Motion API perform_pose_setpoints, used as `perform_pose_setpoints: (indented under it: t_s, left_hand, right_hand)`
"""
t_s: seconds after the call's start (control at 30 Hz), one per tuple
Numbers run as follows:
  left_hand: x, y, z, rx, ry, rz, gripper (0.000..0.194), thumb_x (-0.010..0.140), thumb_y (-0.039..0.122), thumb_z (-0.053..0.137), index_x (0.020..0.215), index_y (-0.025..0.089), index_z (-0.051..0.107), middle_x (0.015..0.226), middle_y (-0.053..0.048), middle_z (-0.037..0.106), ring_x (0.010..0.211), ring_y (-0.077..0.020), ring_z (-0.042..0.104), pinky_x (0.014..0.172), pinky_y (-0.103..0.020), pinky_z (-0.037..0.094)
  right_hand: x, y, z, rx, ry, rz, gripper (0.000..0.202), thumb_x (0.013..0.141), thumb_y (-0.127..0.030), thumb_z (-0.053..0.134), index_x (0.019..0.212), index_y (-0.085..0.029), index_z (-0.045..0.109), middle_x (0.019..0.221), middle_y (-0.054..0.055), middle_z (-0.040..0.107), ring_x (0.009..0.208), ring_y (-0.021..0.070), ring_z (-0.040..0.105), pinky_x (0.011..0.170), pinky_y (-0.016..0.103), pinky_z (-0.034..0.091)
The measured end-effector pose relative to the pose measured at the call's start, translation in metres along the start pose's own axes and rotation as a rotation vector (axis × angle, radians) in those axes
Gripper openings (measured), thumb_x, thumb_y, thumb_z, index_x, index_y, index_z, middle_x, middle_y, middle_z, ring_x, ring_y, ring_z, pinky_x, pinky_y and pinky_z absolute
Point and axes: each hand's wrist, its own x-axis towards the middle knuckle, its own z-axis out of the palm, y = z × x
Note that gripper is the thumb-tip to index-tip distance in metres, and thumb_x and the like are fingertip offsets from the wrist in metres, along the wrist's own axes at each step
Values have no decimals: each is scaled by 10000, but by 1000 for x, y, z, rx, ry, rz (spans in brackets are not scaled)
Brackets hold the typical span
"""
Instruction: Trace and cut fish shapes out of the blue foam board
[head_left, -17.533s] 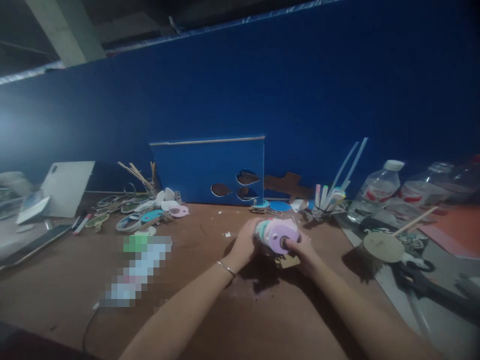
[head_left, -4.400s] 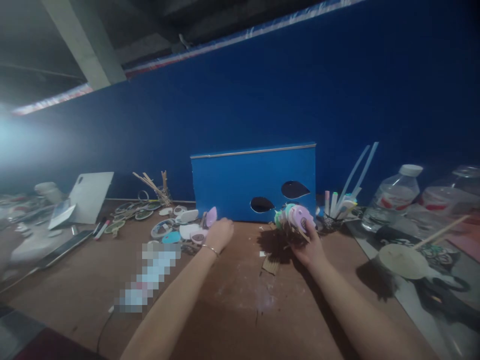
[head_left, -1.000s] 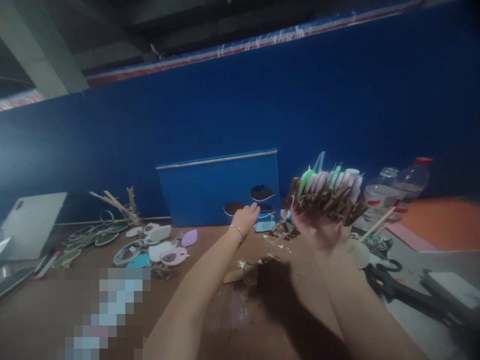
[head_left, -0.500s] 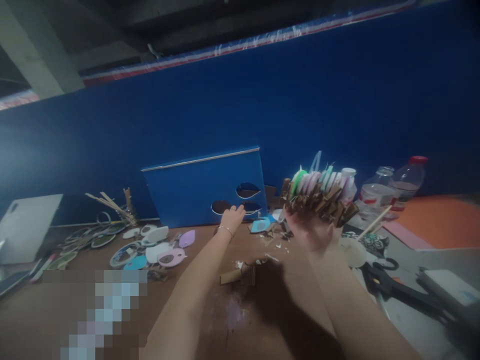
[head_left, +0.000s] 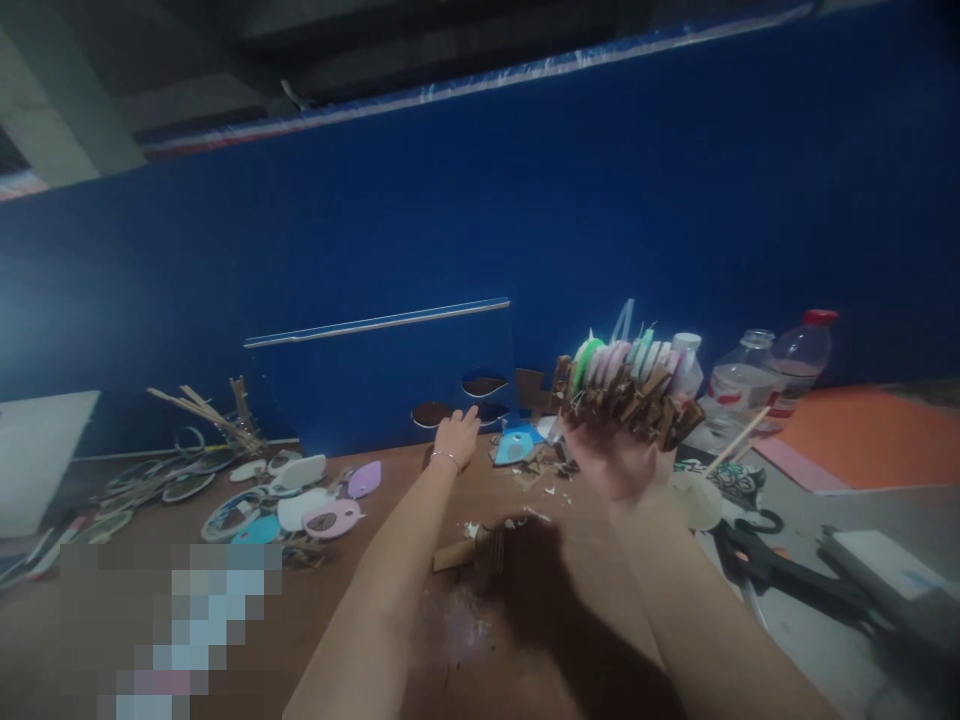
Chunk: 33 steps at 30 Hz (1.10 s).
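My left hand reaches to the lower right part of a blue board with leaf-shaped holes cut through it. Its fingers are bent at the board beside the holes; the fingertips are partly hidden. My right hand, palm up, is closed under a thick bunch of brown cardboard pieces with rounded green, white, pink and pale blue pieces along the top. Just right of the left hand, a light blue bird-shaped cutout lies among small scraps.
On the left lie several bird-shaped cutouts, rings and sticks. Plastic bottles, an orange sheet and a black-handled tool are on the right. Cardboard scraps lie between my arms. A blue partition stands behind.
The blue board has changed its lean; its upper left corner has shifted left and its holes look flatter. My left hand stays at it. The right hand keeps the bunch; the whole view shifts slightly.
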Motion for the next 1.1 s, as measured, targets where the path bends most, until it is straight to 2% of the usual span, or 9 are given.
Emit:
perform_pose_setpoints:
  t_s: [0.17, 0.3, 0.4, 0.63, 0.8, 0.93, 1.1]
  left_hand:
    - [3, 7, -1, -55, -32, 57, 377, 847, 180, 447, 1219, 218, 502, 1330, -89, 453, 1084, -243, 425, 855, -366, 386]
    - [11, 15, 2, -91, -63, 8, 308, 887, 303, 417, 1145, 189, 542, 1192, -102, 532, 1029, -241, 440, 788, -338, 419]
    - [14, 19, 2, -107, -82, -23, 307, 888, 342, 417, 1088, 173, 576, 1105, -108, 570, 1010, -255, 447, 760, -340, 432]
    - [3, 17, -8, -135, -94, 50, 270, 877, 297, 449, 1061, 188, 614, 1041, -95, 624, 979, -241, 477, 786, -332, 427]
    - [-8, 15, -17, -139, -99, 95, 244, 841, 299, 521, 1044, 221, 633, 998, -77, 648, 969, -225, 502, 805, -316, 428]
    - [-7, 14, -21, -120, -80, 40, 224, 876, 195, 439, 929, 178, 656, 911, -100, 647, 950, -216, 513, 765, -303, 442]
    - [8, 10, -21, -100, -31, -49, 246, 885, 161, 401, 949, 157, 638, 915, -116, 628, 976, -223, 498, 743, -296, 456]
  right_hand:
    - [-3, 0, 5, 32, -20, 52, 418, 798, -507, 505, 1158, -304, 563, 1147, 8, 636, 1042, 215, 577, 822, 442, 492]
    - [-3, 2, 9, 42, -12, -12, 453, 772, -567, 509, 1129, -298, 578, 1119, 10, 651, 1004, 219, 587, 765, 429, 508]
    - [-2, 3, 11, 33, 36, -11, 428, 780, -538, 496, 1125, -300, 584, 1118, 19, 650, 1006, 229, 591, 752, 436, 503]
    - [-2, 3, 18, -2, 29, -18, 432, 773, -514, 509, 1147, -307, 570, 1145, 8, 634, 1076, 218, 556, 766, 404, 502]
    - [-2, 3, 9, 15, 48, -1, 436, 777, -519, 484, 1128, -277, 582, 1120, 36, 642, 1019, 231, 585, 771, 426, 502]
    - [-2, 3, 4, 10, 25, 28, 439, 774, -539, 488, 1114, -278, 585, 1102, 34, 647, 957, 222, 609, 759, 412, 514]
    - [-1, 4, 6, 13, 71, -9, 398, 777, -506, 499, 1105, -298, 589, 1087, 27, 654, 947, 214, 613, 741, 421, 513]
